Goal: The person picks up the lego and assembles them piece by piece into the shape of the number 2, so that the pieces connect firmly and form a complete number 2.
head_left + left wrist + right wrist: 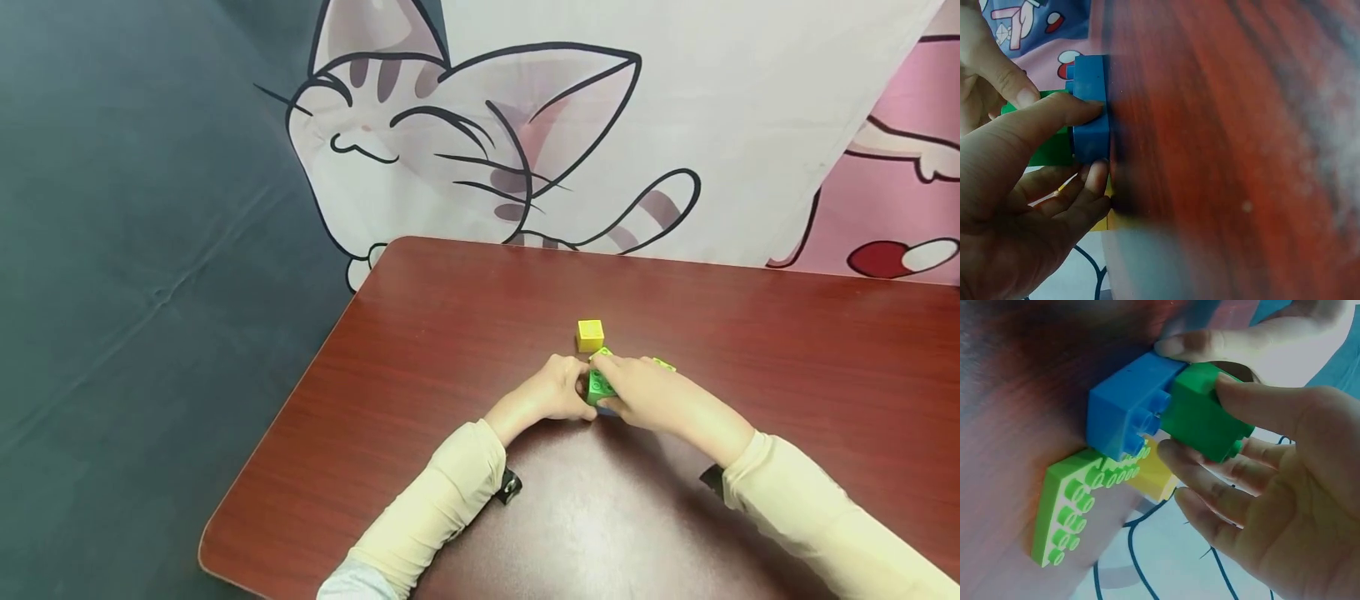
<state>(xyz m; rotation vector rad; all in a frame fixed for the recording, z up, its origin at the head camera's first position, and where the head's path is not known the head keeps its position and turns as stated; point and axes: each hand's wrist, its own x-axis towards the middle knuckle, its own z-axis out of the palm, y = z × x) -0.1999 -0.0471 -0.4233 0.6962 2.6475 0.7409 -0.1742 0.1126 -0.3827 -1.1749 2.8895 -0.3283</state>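
Low on the table stands a blue toy building brick (pixel 1125 400), some of its studs bare in the right wrist view. Over its other end sits a green toy building brick (pixel 1197 412), its studs facing up in the head view. My left hand (pixel 555 393) holds the blue brick from the left, thumb (pixel 1079 109) on one side and fingertips at the opposite side. From the right, my right hand (pixel 656 398) pinches the green brick between thumb and fingers, partly covering it in the head view.
A light green studded piece (pixel 1066 519) lies just beyond the blue brick, mostly hidden by my right hand in the head view. Behind it stands a yellow block (pixel 590 336). The reddish-brown table (pixel 465 317) meets a cat-printed cloth (pixel 750 125) at its far edge.
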